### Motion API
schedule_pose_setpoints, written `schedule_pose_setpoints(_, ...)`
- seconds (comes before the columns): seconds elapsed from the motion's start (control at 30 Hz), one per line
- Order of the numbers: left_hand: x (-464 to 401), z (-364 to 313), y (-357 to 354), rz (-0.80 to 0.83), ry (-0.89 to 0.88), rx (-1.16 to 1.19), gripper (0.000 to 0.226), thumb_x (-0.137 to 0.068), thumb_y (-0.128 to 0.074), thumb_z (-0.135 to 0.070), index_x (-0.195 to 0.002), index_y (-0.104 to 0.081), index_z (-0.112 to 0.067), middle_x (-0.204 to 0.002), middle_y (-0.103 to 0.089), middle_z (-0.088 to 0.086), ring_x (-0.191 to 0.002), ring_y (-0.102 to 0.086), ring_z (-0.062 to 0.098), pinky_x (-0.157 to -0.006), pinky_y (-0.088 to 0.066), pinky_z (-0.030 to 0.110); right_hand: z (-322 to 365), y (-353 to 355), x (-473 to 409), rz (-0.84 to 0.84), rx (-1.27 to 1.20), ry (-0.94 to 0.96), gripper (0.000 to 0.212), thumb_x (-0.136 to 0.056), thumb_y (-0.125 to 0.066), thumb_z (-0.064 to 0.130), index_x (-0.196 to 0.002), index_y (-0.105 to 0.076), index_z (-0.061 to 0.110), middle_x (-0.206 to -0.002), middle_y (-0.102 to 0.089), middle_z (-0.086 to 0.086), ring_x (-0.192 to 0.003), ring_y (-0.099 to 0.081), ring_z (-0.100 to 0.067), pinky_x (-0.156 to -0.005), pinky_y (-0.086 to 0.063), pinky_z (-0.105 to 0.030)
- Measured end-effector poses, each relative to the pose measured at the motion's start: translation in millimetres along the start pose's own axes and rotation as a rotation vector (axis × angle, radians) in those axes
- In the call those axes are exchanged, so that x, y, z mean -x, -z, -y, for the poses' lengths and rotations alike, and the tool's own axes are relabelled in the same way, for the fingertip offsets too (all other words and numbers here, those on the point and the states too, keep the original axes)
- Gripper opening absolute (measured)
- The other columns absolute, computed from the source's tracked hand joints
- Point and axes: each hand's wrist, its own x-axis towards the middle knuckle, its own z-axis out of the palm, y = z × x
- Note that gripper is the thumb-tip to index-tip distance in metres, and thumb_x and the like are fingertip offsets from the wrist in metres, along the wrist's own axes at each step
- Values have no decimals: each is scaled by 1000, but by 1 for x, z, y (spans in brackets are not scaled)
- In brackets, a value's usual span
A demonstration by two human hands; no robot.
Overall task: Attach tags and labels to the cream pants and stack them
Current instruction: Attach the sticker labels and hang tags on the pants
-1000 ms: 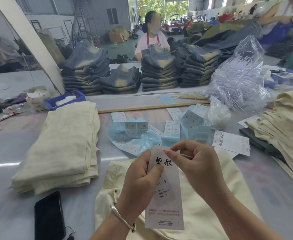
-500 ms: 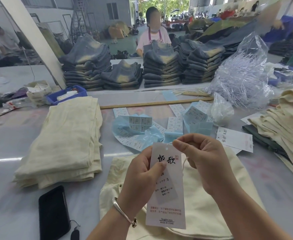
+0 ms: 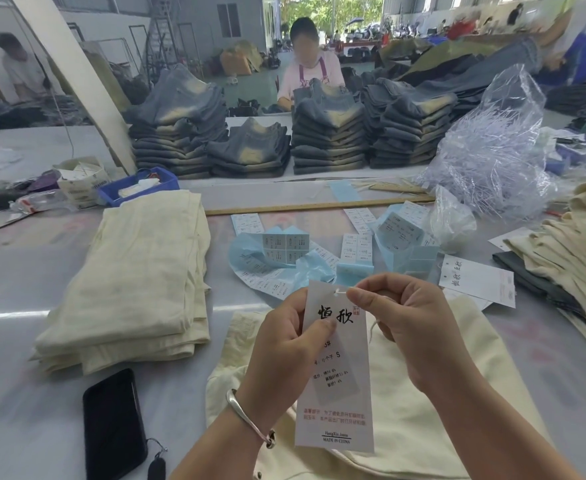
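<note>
A white tag [image 3: 335, 368] printed with black characters hangs upright in front of the camera, above the cream pants [image 3: 406, 393] spread on the counter [image 3: 42, 410]. The left hand [image 3: 284, 344] pinches the tag's left edge, thumb pressed on its face. The right hand [image 3: 409, 327] is curled at the tag's top right corner, thumb and forefinger pinching a thin white string [image 3: 342, 291] that passes through the hole near the tag's top; a loop of the same string shows below the right palm. A silver bangle [image 3: 246, 419] circles the left wrist.

Left of the tag lies a folded stack [image 3: 129, 285] of cream pants, and nearer the camera from that stack a black phone [image 3: 113, 424] lies flat on the counter. Beyond the tag, blue and white label sheets [image 3: 284, 254] are scattered on the counter, some curled. Right of the tag, just past the right hand, a second white tag [image 3: 477, 280] lies flat. Further right, a heap of cream pants [image 3: 575, 251] overlaps a dark garment. Beyond the labels a long wooden ruler [image 3: 319, 206] crosses the counter, with a crumpled clear plastic bag [image 3: 492, 150] at its right end and a blue bin [image 3: 139, 185] to its left. Behind the ruler stand stacks of folded jeans [image 3: 329, 133], and a person in a pink top [image 3: 310, 74] sits behind them.
</note>
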Motion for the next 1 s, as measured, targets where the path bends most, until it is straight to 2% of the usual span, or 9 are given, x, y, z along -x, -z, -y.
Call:
schedule_pose_setpoints(0.07, -1, 1, 1, -4, 1, 7, 26, -80, -58, -18, -102, -71, -23, -90, -74, 10, -83, -70, 30, -74, -56, 46, -1, 0, 0, 2, 9, -1, 9, -78, -71, -2, -73, -64, -2, -38, -48, 12, -32, -42, 1, -41, -32, -3)
schedule_pose_setpoints(0.2, -4, 0, 3, -5, -11, 12, 26, -79, -57, -17, -102, -70, -18, -90, -73, 13, -83, -69, 34, -75, -55, 49, -3, -1, 1, 20, 1, -7, 10, -78, -71, -4, -71, -64, 0, -38, -47, 13, -32, -41, 2, -41, -32, -3)
schedule_pose_setpoints(0.33, -6, 0, 2, 6, -19, 7, 25, -80, -57, -17, -102, -70, -19, -89, -73, 11, -82, -69, 30, -71, -56, 41, -4, -1, 1, 34, 9, -7, 9, -78, -70, -4, -72, -64, -2, -39, -50, 11, -32, -42, 2, -41, -31, -2)
schedule_pose_setpoints(0.47, -7, 0, 2, -1, -30, 18, 23, -80, -57, -16, -98, -70, -19, -92, -71, 17, -88, -66, 41, -76, -55, 51, -5, -1, 2, 59, 10, -9, 6, -79, -68, -7, -75, -63, -8, -38, -50, 11, -31, -43, 2, -40, -32, -2)
schedule_pose_setpoints(0.57, -7, -1, 3, 0, -28, 18, 21, -80, -57, -17, -96, -70, -21, -92, -70, 19, -89, -65, 42, -77, -55, 52, -6, -2, 3, 73, 24, -13, 6, -79, -69, -6, -76, -64, -9, -39, -51, 11, -32, -42, 2, -41, -32, -2)
schedule_pose_setpoints(1.0, -5, 0, 6, 2, -11, 7, 25, -81, -57, -17, -102, -69, -21, -93, -73, 10, -87, -69, 34, -76, -56, 46, -5, -4, -5, -41, 31, -35, 9, -77, -72, 0, -73, -64, 1, -37, -45, 11, -32, -40, -1, -40, -32, -5)
